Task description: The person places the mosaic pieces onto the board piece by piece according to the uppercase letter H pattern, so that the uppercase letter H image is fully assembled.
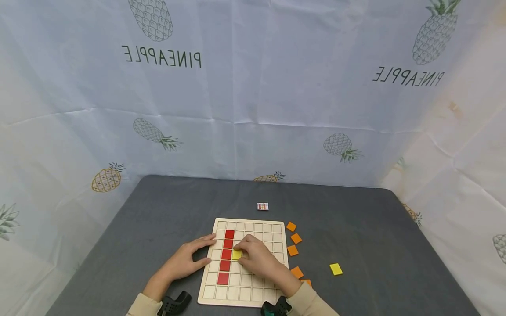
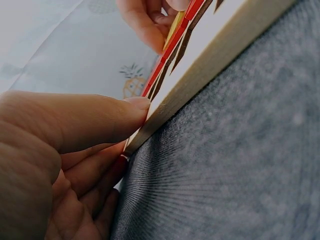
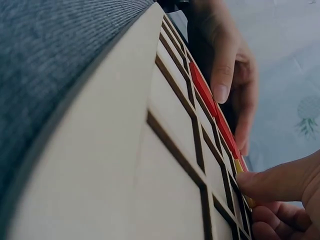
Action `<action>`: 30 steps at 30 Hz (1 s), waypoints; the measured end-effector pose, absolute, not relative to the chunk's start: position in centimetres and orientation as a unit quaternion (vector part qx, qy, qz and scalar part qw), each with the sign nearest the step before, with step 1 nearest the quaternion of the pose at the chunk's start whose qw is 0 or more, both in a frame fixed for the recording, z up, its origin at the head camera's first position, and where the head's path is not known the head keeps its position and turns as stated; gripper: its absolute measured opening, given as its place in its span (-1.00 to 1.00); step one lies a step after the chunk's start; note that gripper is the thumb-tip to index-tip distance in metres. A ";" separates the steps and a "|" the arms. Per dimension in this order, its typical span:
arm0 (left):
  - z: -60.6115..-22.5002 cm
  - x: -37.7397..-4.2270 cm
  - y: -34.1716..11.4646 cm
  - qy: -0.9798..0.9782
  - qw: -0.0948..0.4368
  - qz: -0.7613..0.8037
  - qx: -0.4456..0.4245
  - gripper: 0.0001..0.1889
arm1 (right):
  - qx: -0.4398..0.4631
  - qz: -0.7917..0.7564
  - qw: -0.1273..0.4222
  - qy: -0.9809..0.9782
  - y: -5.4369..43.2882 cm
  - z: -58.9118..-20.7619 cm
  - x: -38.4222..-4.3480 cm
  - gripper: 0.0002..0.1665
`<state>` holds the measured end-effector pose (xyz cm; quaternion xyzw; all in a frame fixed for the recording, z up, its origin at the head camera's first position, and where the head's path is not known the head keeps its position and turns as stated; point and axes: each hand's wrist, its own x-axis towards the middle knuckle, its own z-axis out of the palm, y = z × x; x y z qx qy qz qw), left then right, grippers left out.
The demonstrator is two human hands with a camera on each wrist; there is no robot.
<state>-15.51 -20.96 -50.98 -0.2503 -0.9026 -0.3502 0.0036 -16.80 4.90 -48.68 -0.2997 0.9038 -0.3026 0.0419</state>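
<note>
A pale wooden grid board [image 1: 257, 295] lies on the dark table, with a column of several red square tiles [image 1: 225, 265] in its left part. My left hand [image 1: 183, 261] rests at the board's left edge; in the left wrist view its thumb [image 2: 110, 117] touches the rim. Over the middle of the grid, my right hand [image 1: 258, 259] pinches a yellow square tile [image 1: 236, 255] right beside the red column. The right wrist view shows that yellow tile [image 3: 238, 166] under the thumb, low against the grid. The right hand and forearm hide part of the board's lower right.
Several orange tiles [image 1: 296, 238] lie along the board's right side, some partly behind the right forearm. A loose yellow tile [image 1: 336, 269] sits farther right. Behind the board is a small patterned card [image 1: 262, 206]. A pineapple-print curtain [image 1: 253, 96] hangs behind the table.
</note>
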 end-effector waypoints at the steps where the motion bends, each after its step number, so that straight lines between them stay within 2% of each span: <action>1: -50.9 -15.5 -21.0 -0.903 0.004 -0.350 -0.249 -0.51 | -0.301 -0.305 0.043 0.903 4.9 -48.6 -16.8 -0.66; 9: -50.7 -15.5 -21.0 -0.909 0.001 -0.343 -0.236 -0.49 | -0.290 -0.340 0.055 0.893 6.0 -48.0 -16.7 -0.60; 16: -50.8 -15.5 -21.0 -0.906 0.012 -0.341 -0.249 -0.50 | -0.277 -0.381 0.057 0.880 9.2 -47.3 -16.3 -0.55; 21: -50.9 -15.4 -20.9 -0.903 0.016 -0.346 -0.254 -0.51 | -0.263 -0.396 0.052 0.878 12.6 -47.0 -15.7 -0.54; 30: -51.0 -15.4 -21.0 -0.901 0.009 -0.354 -0.250 -0.49 | -0.193 -0.403 0.001 0.894 20.8 -47.3 -13.6 -0.52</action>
